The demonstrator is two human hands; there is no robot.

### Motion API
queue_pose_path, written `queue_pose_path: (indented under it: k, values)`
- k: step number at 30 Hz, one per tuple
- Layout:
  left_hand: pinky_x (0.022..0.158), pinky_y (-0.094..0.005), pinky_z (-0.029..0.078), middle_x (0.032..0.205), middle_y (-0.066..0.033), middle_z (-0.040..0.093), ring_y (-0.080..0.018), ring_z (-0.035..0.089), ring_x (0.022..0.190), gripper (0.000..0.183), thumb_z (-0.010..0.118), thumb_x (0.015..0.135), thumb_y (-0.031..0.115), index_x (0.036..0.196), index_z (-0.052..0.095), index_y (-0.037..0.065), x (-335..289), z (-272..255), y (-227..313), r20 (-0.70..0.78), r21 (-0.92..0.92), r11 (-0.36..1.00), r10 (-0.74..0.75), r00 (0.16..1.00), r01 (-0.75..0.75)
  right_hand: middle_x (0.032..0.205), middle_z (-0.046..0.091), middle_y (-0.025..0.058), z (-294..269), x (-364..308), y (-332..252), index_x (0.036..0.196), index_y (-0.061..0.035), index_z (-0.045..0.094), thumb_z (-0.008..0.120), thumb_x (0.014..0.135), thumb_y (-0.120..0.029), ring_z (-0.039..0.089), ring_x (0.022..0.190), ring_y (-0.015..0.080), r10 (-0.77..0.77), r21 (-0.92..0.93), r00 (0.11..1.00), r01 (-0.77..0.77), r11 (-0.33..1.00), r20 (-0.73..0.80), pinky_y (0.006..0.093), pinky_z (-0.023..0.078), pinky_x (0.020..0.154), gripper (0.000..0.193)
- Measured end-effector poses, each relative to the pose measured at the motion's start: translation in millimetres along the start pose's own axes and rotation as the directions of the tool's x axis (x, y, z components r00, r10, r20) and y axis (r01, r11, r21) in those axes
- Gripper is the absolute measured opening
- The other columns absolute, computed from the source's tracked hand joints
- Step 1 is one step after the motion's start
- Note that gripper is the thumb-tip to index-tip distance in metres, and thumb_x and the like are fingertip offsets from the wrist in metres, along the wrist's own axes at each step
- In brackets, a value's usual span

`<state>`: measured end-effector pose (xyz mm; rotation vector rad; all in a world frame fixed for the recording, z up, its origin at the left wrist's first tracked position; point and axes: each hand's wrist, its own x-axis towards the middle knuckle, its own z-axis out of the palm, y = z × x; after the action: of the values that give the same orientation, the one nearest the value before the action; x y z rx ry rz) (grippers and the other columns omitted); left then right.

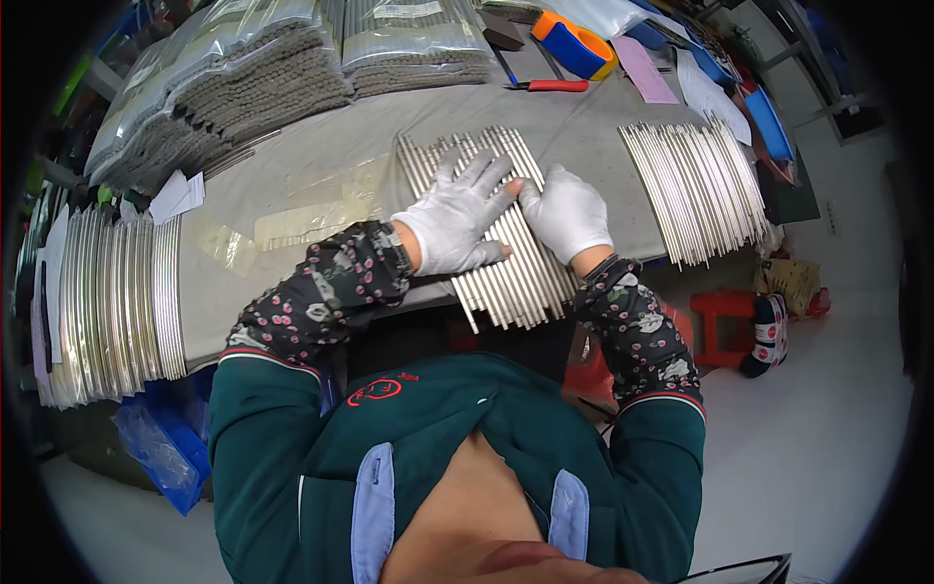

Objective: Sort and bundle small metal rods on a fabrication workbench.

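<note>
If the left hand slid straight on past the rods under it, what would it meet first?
Past the rods, the left hand would probably meet the red-handled tool, though the exact line is uncertain.

Bright, even light fills the middle of the frame, its source unseen. Metal rods (511,287) at centre gleam in streaks, and plastic wrapping (243,39) at upper left throws pale glare. Dark shadow sits below the table's (593,122) near edge. Straight lines bow toward the softer, blackened rim.
</note>
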<state>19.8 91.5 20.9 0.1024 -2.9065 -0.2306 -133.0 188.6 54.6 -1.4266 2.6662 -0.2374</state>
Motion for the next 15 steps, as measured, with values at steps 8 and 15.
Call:
queue_pose_path:
  k: [8, 15]
  values:
    - [0.111, -0.0624, 0.016, 0.148, -0.0262, 0.03, -0.0457, 0.026, 0.138, 0.093, 0.038, 0.082, 0.074, 0.144, 0.034, 0.004, -102.0, -16.3, -58.8, -0.041, 0.001, 0.995, 0.099, 0.994, -0.099, 0.082, 0.067, 0.022, 38.7, -14.6, -73.1, 0.107, 0.0009, 0.056, 0.062, 0.085, -0.034, 0.066, 0.073, 0.0418, -0.271, 0.273, 0.963, 0.263, 0.925, -0.01, 0.0485, 0.054, 0.067, 0.042]
    - [0.111, -0.0627, 0.018, 0.149, -0.0224, 0.031, -0.0438, 0.026, 0.14, 0.092, 0.06, 0.078, 0.062, 0.144, 0.036, 0.003, -57.1, -15.6, -37.0, 0.13, 0.087, 0.996, 0.012, 0.991, -0.024, 0.104, 0.068, 0.021, 42.1, 2.9, -29.7, 0.12, -0.0009, 0.056, 0.068, 0.081, -0.039, 0.067, 0.093, 0.0361, -0.193, 0.303, 0.98, 0.197, 0.932, -0.045, 0.0416, 0.054, 0.08, 0.055]
